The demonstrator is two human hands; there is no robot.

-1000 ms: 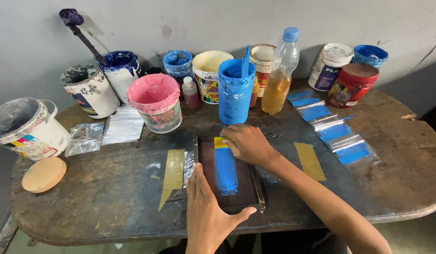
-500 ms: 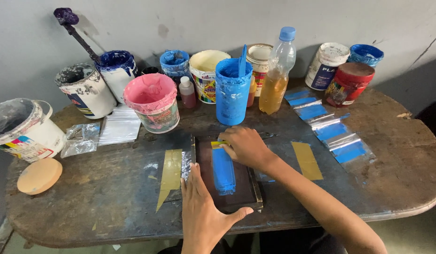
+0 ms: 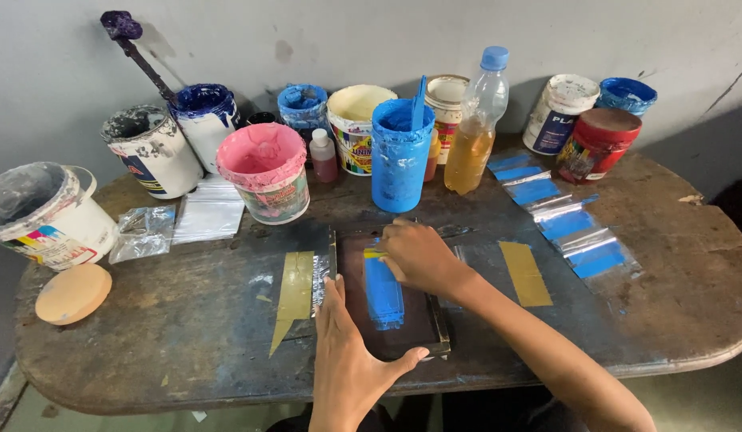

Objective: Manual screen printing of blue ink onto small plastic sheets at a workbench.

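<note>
Here, 2 hands work on a small screen frame (image 3: 391, 300).
Left hand (image 3: 347, 352) lies flat with fingers spread on its edge; right hand (image 3: 419, 256) is curled, fingers together, over blue ink (image 3: 383, 294).

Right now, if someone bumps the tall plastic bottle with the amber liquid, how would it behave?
The plastic bottle is tall and narrow, so it probably tips more easily than the squat tubs around it. It looks about half full of amber liquid, likely moderately heavy with weight low. Its blue cap appears on, so a spill seems unlikely; on its side it would probably roll.
</note>
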